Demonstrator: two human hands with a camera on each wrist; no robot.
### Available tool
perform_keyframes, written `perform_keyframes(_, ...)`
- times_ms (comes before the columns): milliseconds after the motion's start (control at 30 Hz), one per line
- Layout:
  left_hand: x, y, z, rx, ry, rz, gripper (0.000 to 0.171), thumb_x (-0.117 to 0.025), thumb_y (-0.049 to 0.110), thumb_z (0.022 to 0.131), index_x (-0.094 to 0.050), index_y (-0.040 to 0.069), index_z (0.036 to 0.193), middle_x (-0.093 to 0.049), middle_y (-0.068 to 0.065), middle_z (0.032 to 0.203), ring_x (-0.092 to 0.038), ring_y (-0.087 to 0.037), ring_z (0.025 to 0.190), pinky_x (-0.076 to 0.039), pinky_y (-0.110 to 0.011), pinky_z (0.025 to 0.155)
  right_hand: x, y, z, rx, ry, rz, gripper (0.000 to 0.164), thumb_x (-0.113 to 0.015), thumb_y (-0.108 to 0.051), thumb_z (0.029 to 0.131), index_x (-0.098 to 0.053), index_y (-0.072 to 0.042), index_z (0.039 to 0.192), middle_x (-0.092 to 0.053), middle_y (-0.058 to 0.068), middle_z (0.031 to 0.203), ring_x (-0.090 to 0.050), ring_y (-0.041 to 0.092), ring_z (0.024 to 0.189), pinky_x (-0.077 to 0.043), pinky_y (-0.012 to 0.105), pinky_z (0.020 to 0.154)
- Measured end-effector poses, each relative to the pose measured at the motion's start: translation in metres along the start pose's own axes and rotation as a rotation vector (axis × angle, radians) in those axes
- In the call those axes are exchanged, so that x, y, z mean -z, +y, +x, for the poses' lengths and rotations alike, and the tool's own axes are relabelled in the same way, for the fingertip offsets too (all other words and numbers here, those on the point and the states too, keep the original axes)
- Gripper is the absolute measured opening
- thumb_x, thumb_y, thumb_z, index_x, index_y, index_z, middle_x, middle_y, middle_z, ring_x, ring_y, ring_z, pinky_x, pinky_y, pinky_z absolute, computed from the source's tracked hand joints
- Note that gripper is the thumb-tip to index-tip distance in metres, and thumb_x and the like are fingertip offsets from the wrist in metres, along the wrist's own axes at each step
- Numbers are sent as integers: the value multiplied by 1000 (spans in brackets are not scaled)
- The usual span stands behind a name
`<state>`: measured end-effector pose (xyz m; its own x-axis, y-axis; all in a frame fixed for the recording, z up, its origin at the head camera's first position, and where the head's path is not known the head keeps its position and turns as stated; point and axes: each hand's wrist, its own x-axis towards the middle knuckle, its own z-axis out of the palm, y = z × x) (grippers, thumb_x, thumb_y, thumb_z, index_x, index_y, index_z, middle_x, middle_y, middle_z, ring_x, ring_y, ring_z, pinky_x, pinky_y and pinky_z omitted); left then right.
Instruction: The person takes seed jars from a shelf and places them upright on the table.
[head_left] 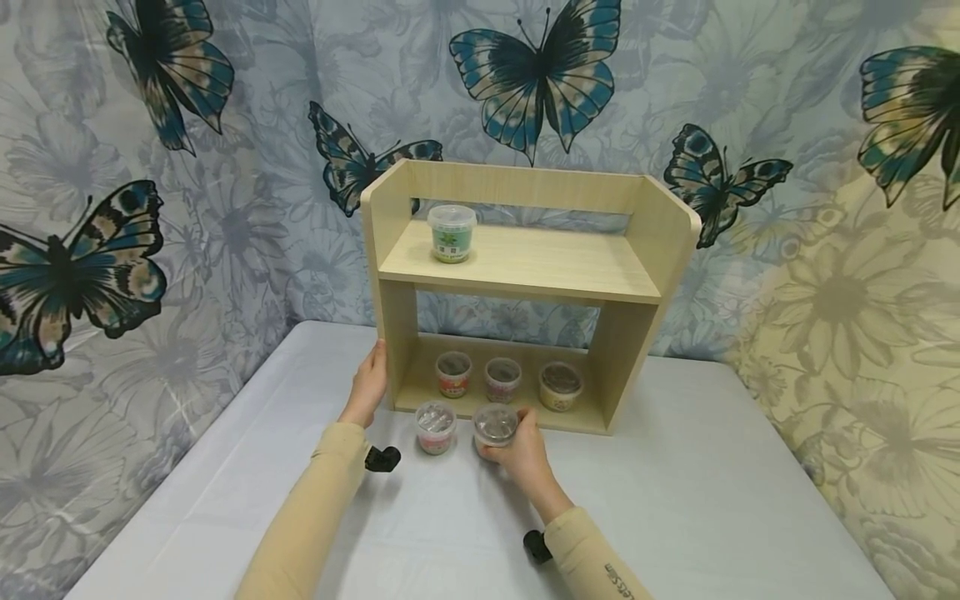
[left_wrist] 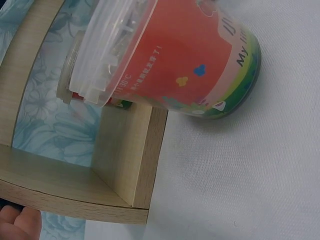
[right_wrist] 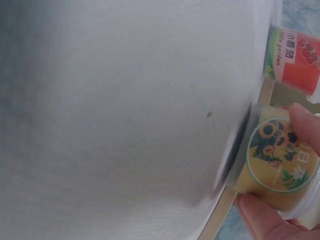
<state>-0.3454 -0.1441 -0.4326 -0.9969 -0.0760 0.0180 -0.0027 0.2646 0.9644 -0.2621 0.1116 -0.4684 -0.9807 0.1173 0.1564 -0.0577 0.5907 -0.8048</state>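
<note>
My right hand [head_left: 521, 450] holds a clear-lidded plastic tub [head_left: 493, 427] in front of the wooden shelf [head_left: 525, 287]. In the right wrist view, thumb and fingers pinch this tub [right_wrist: 280, 155], whose yellow label has a sunflower picture; its base is close to the white tabletop. My left hand [head_left: 367, 387] touches the outer face of the shelf's left side panel, fingers pointing up. Only part of its fingers [left_wrist: 20, 225] shows in the left wrist view. Between the hands stands a red-labelled tub [head_left: 436, 429], large in the left wrist view.
Three lidded tubs stand on the bottom board: one left [head_left: 453, 375], one in the middle [head_left: 502, 380], one right [head_left: 560, 386]. A green-labelled tub [head_left: 452, 233] stands at the left of the upper board. White cloth covers the table [head_left: 720, 483]; butterfly-patterned fabric hangs behind.
</note>
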Motion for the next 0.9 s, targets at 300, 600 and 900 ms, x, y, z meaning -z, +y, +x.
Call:
perform_keyframes(300,1,-2,1,5,11,-3,88,-16,74,85,-15,15,150,-16,-10,152,-16,-34,136,-16,-52,108,-4,4,2,1,-6,9,88,-90,-8,56,-32,9,120,-48,36,115,-47,47,112,-40,53,93)
perform_keyframes(600,0,-1,-1,-2,6,2,88,-15,74,85,-15,16,150,-17,-10,152,-15,-35,136,-16,-54,107,3,5,2,-55,-94,23,107,-90,-10,58,-19,8,137,-40,37,127,-40,49,118,-35,55,96)
perform_keyframes(900,1,-1,-3,-2,-18,1,87,-14,75,84,-13,19,150,-14,-7,153,-13,-33,137,-15,-55,107,17,-1,-8,38,-106,112,101,-86,-16,66,-21,5,141,-31,29,140,-31,44,127,-28,55,102)
